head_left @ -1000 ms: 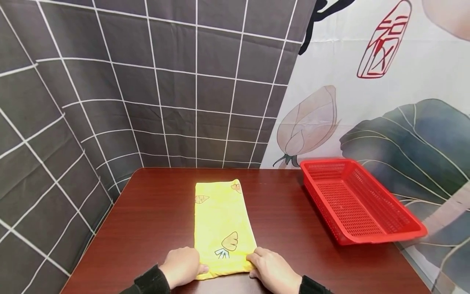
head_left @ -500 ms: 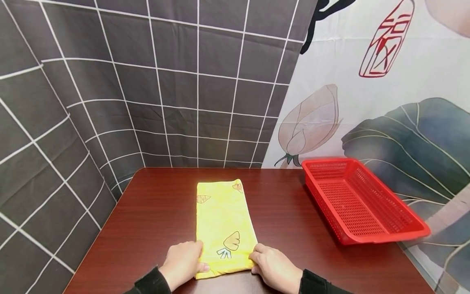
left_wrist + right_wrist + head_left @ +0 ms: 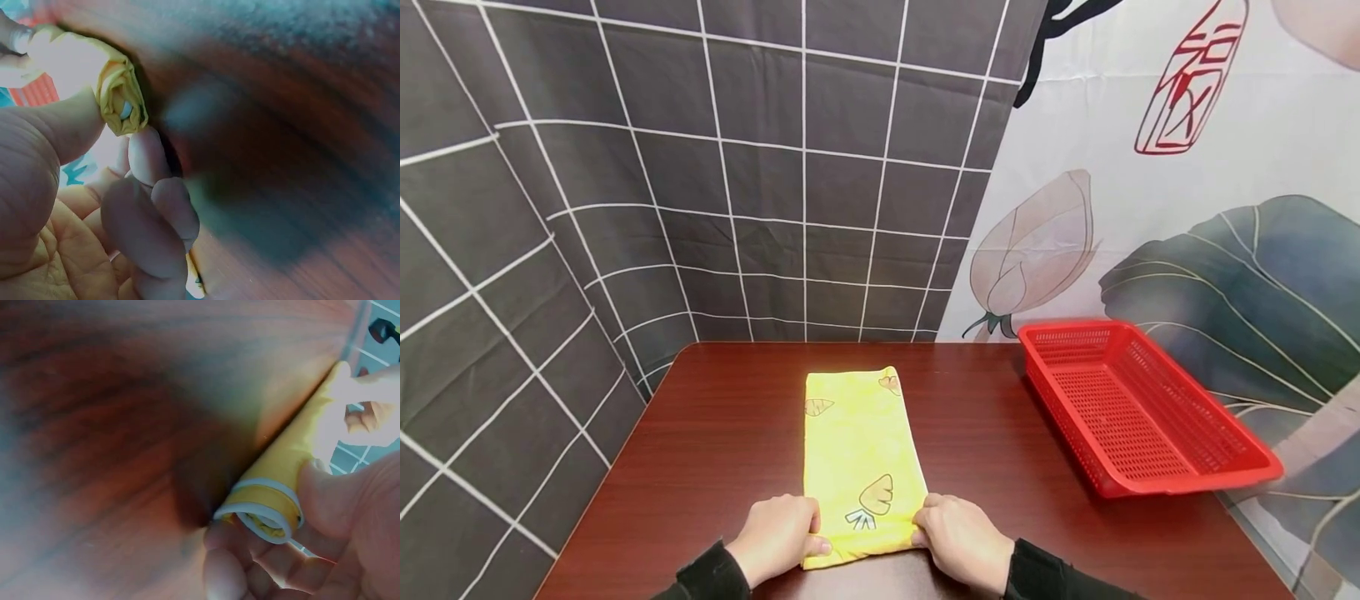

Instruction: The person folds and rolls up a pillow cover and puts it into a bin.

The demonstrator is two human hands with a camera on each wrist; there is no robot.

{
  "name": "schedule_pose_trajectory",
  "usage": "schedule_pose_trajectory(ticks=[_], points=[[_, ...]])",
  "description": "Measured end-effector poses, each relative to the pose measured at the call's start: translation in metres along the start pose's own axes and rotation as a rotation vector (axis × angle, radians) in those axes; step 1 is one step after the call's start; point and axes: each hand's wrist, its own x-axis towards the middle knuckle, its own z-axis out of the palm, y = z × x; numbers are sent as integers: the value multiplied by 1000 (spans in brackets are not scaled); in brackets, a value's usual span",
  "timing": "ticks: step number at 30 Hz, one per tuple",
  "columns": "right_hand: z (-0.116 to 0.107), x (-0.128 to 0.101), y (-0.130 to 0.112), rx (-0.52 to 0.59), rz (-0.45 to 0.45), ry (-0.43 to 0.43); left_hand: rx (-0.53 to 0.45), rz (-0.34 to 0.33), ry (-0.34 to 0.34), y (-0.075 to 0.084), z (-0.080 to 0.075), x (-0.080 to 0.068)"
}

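Observation:
A folded yellow cloth (image 3: 857, 450) printed with carrots lies lengthwise on the dark red-brown table (image 3: 722, 442). My left hand (image 3: 778, 533) pinches the cloth's near left corner between thumb and curled fingers. In the left wrist view that bunched yellow corner (image 3: 119, 94) sits between thumb and fingers (image 3: 147, 156). My right hand (image 3: 958, 542) pinches the near right corner. The right wrist view shows the cloth's layered edge (image 3: 265, 509) held under the thumb, lifted slightly off the wood.
A red perforated plastic basket (image 3: 1142, 408) stands on the table's right side, reaching past the right edge. A grey grid-pattern curtain (image 3: 700, 167) hangs behind and to the left. A lotus-print sheet (image 3: 1150, 208) hangs at the right.
Both hands have crept a little forward along the cloth's near end and tightened on its corners. The cloth and basket stay in place.

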Motion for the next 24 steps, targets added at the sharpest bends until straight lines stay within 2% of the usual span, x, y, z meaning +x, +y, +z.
schedule_pose_trajectory(ticks=[4, 9, 13, 16, 19, 24], points=[[-6, 8, 2, 46, 43, -73, -18, -4, -13, -2, -2, 2], [-15, 21, 8, 236, 168, -174, -32, -16, -21, -3, -4, 3], [-19, 31, 14, 321, 245, -216, -33, -35, -22, -3, -5, 4], [-18, 36, 19, 333, 274, -215, -34, -48, -26, -3, -5, 4], [-14, 39, 21, 312, 264, -184, -43, -62, -41, -2, -4, 5], [-8, 36, 17, 230, 114, -90, -55, -66, -40, -3, -4, 6]])
